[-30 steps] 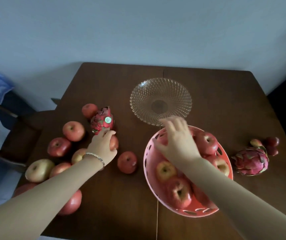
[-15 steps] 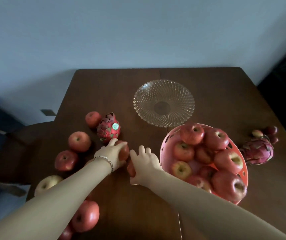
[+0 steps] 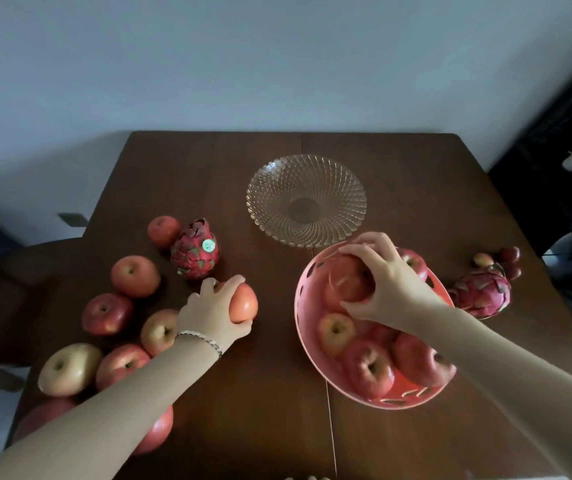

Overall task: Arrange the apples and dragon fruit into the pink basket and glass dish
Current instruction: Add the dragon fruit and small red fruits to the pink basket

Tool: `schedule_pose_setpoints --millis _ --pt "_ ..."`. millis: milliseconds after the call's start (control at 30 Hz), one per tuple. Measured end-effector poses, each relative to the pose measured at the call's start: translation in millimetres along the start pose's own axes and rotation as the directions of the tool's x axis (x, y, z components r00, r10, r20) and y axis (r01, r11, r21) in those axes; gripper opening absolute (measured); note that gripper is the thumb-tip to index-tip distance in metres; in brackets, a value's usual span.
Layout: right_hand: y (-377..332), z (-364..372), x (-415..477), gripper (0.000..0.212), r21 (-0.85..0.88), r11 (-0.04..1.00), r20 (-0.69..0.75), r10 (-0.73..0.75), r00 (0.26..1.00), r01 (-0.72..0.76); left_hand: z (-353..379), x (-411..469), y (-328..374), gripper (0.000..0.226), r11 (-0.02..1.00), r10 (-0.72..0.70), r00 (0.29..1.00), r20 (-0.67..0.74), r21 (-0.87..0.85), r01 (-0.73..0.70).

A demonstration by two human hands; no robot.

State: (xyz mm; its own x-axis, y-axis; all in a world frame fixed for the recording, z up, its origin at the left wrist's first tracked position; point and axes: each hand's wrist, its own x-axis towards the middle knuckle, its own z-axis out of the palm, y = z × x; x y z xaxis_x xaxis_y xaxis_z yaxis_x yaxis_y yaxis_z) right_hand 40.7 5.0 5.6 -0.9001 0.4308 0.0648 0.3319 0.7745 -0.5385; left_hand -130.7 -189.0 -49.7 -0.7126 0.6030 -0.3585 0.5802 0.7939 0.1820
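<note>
Brown wood made up the table (image 3: 260, 393), which we read as a clock face with 6 o'clock nearest the person. From 7 to 10 o'clock lay the loose apples (image 3: 135, 276), mostly red, with a yellowish apple (image 3: 70, 368) near the left edge. The left forearm crossed over the nearest of them.

At about 10 o'clock a dragon fruit (image 3: 195, 253) with a green sticker stood upright, and a far apple (image 3: 164, 231) sat just beside it at its own 10 o'clock. At that fruit's 5 o'clock we found the left grip (image 3: 213, 315), a bare hand wearing a bracelet. Its fingers and thumb were curled round an orange-toned apple (image 3: 244, 303). We could not tell whether that apple rested on the wood or hung just above it.

At 12 o'clock sat the glass dish (image 3: 307, 200). The pink basket (image 3: 300, 306) stood at 4 o'clock, its far rim close to the dish, and held the basket apples (image 3: 369, 372). The right grip (image 3: 384, 282) was clasped round a red apple (image 3: 350, 282) inside the rim, on the basket's 12 o'clock side.

At 3 o'clock a second dragon fruit (image 3: 481, 292) lay just beside the basket, with small dark fruits (image 3: 509, 259) at its 1 o'clock.
</note>
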Motion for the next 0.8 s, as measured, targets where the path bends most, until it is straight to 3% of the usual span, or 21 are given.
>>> schedule_pose_setpoints --millis 67,233,333,500,667,800 --pt "9 6 6 0.074 -0.05 0.998 0.018 -0.03 0.999 0.031 -8 -13 10 0.074 0.996 0.042 0.996 -0.082 -0.076 -0.048" --pt "14 33 21 0.082 -0.232 0.96 0.347 -0.068 0.935 0.156 -21 -42 33 0.075 0.98 0.083 0.979 -0.188 -0.161 -0.115" --pt "13 42 21 0.078 -0.248 0.966 0.278 -0.002 0.961 0.074 -22 -53 40 0.075 0.979 0.128 0.97 -0.207 -0.128 -0.156" --pt "16 54 31 0.078 -0.461 0.879 0.139 -0.063 0.988 0.121 -18 -66 57 0.074 0.963 0.24 0.954 -0.178 -0.082 -0.257" --pt "25 46 34 0.071 -0.423 0.897 0.163 -0.067 0.984 0.131 -17 -58 92 0.079 0.94 0.34 0.936 -0.091 0.046 -0.337" --pt "26 44 42 0.071 -0.495 0.851 0.241 -0.059 0.969 0.175 -7 -40 114 0.083 0.942 0.305 0.952 0.008 0.143 -0.303"
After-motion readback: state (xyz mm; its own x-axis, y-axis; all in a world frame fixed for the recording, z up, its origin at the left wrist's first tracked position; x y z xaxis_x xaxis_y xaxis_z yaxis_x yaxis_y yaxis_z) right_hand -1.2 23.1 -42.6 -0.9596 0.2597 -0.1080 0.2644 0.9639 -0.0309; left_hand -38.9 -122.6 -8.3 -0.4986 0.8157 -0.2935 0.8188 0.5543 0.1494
